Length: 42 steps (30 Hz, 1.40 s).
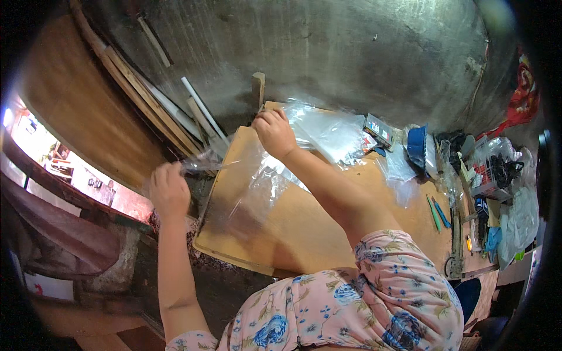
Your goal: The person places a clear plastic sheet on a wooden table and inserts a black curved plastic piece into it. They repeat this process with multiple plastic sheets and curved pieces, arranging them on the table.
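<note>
A clear plastic bag (263,178) stretches between my two raised hands over the left part of a tan wooden table (304,228). My left hand (170,190) is out past the table's left edge, its fingers closed on one side of the plastic and slightly blurred. Above the far left corner, my right hand (274,131) pinches the other side, fingers curled together. The bag's outline is hard to make out against the tabletop. Just beyond my right hand lies a pile of clear plastic bags (333,134).
Right of the pile are a small box (378,131), a blue bowl (417,149) on its side, a green tool (434,214) and a blue tool (441,212). A cluttered crate (489,175) stands farther right. Wooden planks (149,96) and a white pipe (204,108) lean at the left.
</note>
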### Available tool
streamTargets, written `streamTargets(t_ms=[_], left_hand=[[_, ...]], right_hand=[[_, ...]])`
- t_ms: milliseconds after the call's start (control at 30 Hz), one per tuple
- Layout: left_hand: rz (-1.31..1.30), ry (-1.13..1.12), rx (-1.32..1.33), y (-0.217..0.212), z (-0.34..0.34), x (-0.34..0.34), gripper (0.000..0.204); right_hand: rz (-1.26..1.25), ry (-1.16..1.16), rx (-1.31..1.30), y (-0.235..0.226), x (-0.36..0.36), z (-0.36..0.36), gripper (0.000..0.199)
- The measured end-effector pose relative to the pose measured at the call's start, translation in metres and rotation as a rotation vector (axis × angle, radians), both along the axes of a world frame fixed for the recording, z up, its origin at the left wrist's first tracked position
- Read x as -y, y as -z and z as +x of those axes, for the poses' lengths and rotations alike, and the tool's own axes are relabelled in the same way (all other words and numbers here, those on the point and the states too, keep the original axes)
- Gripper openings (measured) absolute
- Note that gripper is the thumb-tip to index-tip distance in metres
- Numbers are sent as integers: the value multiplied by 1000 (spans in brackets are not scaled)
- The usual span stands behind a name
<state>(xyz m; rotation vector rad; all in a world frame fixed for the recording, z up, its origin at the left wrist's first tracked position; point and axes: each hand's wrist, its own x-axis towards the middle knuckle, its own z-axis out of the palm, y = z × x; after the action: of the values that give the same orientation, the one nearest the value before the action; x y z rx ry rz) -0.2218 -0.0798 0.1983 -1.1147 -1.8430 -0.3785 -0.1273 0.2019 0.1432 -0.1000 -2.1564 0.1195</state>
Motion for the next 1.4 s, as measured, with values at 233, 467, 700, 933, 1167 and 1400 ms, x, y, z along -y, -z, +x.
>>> streamTargets(t_ms=[233, 467, 700, 933, 1167, 1400], left_hand=[[-301, 91, 348, 113, 35, -4, 32], [-604, 9, 800, 203, 58, -28, 49], [-777, -59, 914, 182, 79, -31, 64], [-697, 17, 928, 176, 97, -47, 63], [-66, 439, 2484, 192, 186, -132, 82], [197, 878, 2440, 162, 259, -154, 84]], right_hand=[[-623, -17, 419, 104, -26, -5, 9], [-292, 320, 562, 148, -6, 60, 38], [-236, 300, 1059, 165, 1, 129, 37], [-238, 298, 1122, 132, 7, 150, 22], [-806, -1, 520, 108, 33, 207, 24], [-1445, -75, 381, 75, 56, 282, 12]])
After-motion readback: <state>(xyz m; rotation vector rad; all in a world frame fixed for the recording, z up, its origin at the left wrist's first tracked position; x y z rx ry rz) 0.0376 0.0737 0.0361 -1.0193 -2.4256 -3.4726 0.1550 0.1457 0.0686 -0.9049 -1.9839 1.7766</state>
